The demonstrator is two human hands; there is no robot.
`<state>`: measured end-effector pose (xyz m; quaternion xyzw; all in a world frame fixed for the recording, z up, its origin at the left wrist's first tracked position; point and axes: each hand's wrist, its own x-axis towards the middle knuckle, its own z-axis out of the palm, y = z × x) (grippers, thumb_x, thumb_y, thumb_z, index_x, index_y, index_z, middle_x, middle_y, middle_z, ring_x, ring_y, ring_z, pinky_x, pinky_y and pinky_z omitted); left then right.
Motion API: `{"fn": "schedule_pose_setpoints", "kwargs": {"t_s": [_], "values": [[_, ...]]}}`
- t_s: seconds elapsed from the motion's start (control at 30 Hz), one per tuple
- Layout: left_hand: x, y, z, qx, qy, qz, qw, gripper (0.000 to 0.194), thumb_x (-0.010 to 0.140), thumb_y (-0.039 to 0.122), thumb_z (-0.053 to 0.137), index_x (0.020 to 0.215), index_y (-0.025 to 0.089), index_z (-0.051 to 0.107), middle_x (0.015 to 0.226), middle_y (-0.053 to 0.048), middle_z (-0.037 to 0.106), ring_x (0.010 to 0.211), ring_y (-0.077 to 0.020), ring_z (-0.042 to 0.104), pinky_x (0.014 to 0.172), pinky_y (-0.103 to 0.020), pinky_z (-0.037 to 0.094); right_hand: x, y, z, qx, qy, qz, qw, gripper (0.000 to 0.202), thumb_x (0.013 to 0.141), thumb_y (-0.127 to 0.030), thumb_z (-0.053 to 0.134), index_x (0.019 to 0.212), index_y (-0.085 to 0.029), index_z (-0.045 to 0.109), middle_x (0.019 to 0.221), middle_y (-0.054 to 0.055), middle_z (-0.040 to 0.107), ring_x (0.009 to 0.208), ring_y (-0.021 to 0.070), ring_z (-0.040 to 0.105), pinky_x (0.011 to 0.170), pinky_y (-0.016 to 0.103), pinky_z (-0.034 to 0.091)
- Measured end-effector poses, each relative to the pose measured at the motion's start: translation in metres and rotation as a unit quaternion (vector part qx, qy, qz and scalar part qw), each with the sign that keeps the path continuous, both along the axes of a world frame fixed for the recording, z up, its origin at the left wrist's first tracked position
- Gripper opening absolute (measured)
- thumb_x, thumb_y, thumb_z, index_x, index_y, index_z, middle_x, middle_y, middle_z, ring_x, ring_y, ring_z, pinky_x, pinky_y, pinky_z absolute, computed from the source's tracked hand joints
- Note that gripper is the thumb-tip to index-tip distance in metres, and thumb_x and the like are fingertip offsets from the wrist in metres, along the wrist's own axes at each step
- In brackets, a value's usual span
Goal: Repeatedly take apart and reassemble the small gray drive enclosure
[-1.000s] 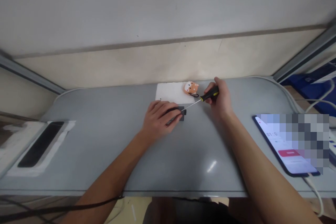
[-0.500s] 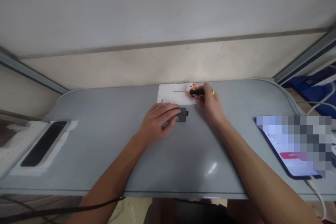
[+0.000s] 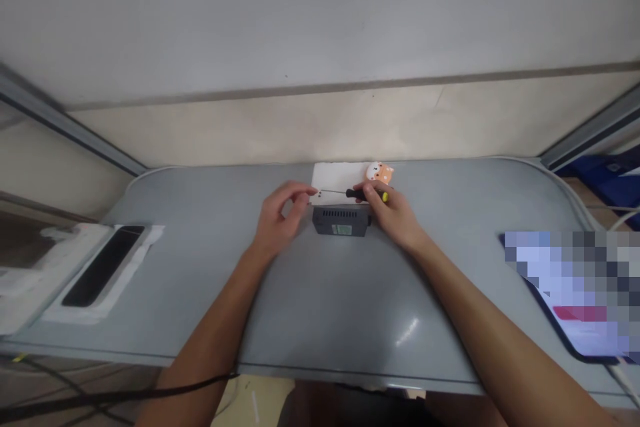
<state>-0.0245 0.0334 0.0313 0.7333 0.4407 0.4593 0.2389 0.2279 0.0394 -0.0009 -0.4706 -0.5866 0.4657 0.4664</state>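
With dark box (image 3: 340, 222) just nearside of fingers, R hand (image 3: 397, 215) grips screwdriver (image 3: 356, 194).
Shaft runs crosswise toward L hand (image 3: 279, 219), tip by its fingertips & tiny dark bits (image 3: 320, 195) on white sheet (image 3: 336, 175); can't tell if L pinches anything. Orange-white case (image 3: 385, 173) just past R fingers.

Left hand (image 3: 280, 219) off grey box (image 3: 325, 221), screwdriver (image 3: 357, 194) tip near dark specks (image 3: 320, 195)

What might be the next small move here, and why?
Probably easing the screwdriver tip onto one of the small dark bits: the right hand aims it there, and the left hand's fingertips are close by, over the edge of the white sheet.
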Motion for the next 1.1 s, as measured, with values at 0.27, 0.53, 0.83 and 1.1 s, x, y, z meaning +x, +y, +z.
{"fn": "schedule_pose_setpoints", "kwargs": {"t_s": [0.27, 0.53, 0.83, 1.1], "values": [[-0.015, 0.002, 0.003, -0.232, -0.015, -0.168, 0.958, 0.041, 0.085, 0.043, 0.085, 0.12, 0.023, 0.075, 0.121, -0.009, 0.076, 0.109, -0.0244, 0.073, 0.097, -0.036, 0.058, 0.001, 0.0, 0.008, -0.02, -0.005, -0.052, 0.998, 0.054, 0.099, -0.069, 0.053, 0.109, -0.022, 0.076, 0.103, 0.007, 0.077, 0.077, 0.0181, 0.065, 0.075, 0.033, 0.05], [0.008, -0.002, -0.016, -0.24, 0.001, -0.096, 0.966, 0.038, 0.091, 0.052, 0.078, 0.113, 0.021, 0.081, 0.107, -0.007, 0.08, 0.099, -0.023, 0.075, 0.091, -0.035, 0.06, 0.014, 0.009, 0.009, -0.074, 0.138, -0.15, 0.976, 0.056, 0.093, -0.074, 0.058, 0.103, -0.022, 0.078, 0.088, 0.005, 0.073, 0.058, 0.012, 0.042, 0.054, 0.029, 0.032], [0.022, -0.008, -0.022, -0.176, 0.088, -0.095, 0.976, 0.03, 0.1, 0.047, 0.067, 0.113, 0.024, 0.081, 0.115, -0.007, 0.081, 0.105, -0.0244, 0.074, 0.099, -0.042, 0.06, 0.03, 0.015, 0.011, -0.048, 0.161, -0.193, 0.967, 0.057, 0.091, -0.074, 0.06, 0.099, -0.021, 0.077, 0.074, 0.002, 0.065, 0.052, 0.0114, 0.037, 0.049, 0.03, 0.025], [0.015, -0.015, -0.004, -0.147, 0.184, -0.214, 0.948, 0.083, 0.074, 0.043, 0.095, 0.15, 0.036, 0.061, 0.15, -0.011, 0.056, 0.14, -0.0314, 0.057, 0.12, -0.052, 0.048, 0.037, 0.019, 0.01, -0.032, 0.177, -0.196, 0.964, 0.054, 0.091, -0.073, 0.06, 0.095, -0.021, 0.075, 0.07, 0.002, 0.067, 0.05, 0.0114, 0.041, 0.046, 0.03, 0.028]]}}
